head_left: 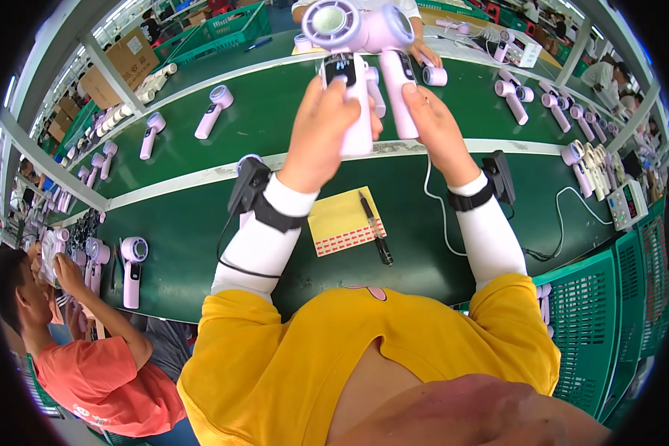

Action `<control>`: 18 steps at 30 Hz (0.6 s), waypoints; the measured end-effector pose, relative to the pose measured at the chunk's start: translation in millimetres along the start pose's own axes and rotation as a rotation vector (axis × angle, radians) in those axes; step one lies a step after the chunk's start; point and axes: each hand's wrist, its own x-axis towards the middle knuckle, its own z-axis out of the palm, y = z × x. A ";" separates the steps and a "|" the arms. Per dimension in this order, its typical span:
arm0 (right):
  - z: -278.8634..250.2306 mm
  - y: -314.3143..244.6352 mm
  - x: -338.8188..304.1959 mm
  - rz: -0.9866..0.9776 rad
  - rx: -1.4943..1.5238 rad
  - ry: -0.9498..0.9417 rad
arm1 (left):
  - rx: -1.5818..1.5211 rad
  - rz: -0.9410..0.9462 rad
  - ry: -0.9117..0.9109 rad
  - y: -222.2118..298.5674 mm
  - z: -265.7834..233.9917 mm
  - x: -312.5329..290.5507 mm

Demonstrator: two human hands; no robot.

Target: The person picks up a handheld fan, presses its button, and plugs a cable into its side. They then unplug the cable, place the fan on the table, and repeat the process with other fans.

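My left hand (321,134) is wrapped round the handle of a lilac handheld fan (359,123), with the thumb on its dark, lit display. In my right hand (437,126) is a second lilac handheld fan (401,100), gripped by the handle, its dark panel facing me. Both fans are raised over the green belt, their round heads close together and overlapping in view. Part of another lilac piece shows between the two handles. Below my forearms, a yellow paper pad (338,215) lies on the green bench with a black pen (375,229) across it.
More lilac fans (214,111) stand or lie along the belt (267,108). A white cable (444,223) runs beside my right forearm. At the right are a small meter box (629,204) and green crates (580,316). A co-worker in red (108,364) sits left; another person's hand (424,53) is opposite.
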 end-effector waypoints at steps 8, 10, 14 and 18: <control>30.6 -26.0 -35.7 0.059 0.309 -0.289 | 0.307 0.089 -0.023 26.0 26.4 -66.8; 35.4 -28.7 -39.0 0.095 0.438 -0.402 | 0.330 0.080 -0.023 27.3 25.4 -73.9; 43.5 -14.3 -43.4 0.178 0.772 -0.681 | 0.212 0.096 -0.071 27.8 19.0 -82.0; 43.3 -4.3 -45.2 0.211 0.917 -0.735 | 0.058 0.095 -0.071 30.3 16.7 -81.7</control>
